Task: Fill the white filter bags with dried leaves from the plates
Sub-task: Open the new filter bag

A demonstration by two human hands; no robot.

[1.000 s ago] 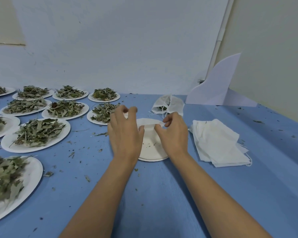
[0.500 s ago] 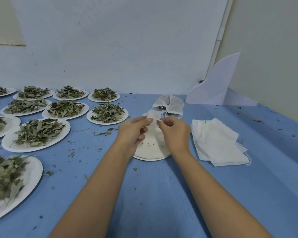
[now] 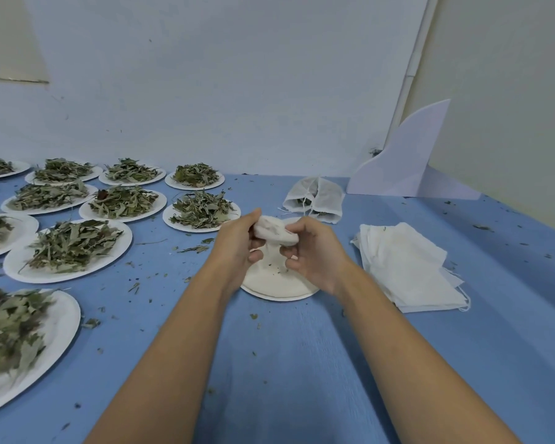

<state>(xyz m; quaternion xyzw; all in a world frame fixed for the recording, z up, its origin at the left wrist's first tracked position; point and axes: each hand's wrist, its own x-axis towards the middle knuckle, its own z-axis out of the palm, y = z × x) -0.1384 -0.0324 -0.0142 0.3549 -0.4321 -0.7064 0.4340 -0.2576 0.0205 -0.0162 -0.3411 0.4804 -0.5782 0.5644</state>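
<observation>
A filter bag (image 3: pixel 273 231) is pinched between left hand (image 3: pixel 237 243) and right hand (image 3: pixel 316 253) above a nearly bare plate (image 3: pixel 279 288) (apparently already filled); its mouth is best kept upward.

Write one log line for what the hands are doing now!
left hand: grips filter bag | right hand: grips filter bag | below: nearly empty plate

No legible text, label, brand, numeral or sign found on any surface inspected: the paper plates (image 3: pixel 61 276), the stacked white filter bags (image 3: pixel 407 267), the blue table cover (image 3: pixel 285 363) and the white wall (image 3: pixel 221 75).
</observation>
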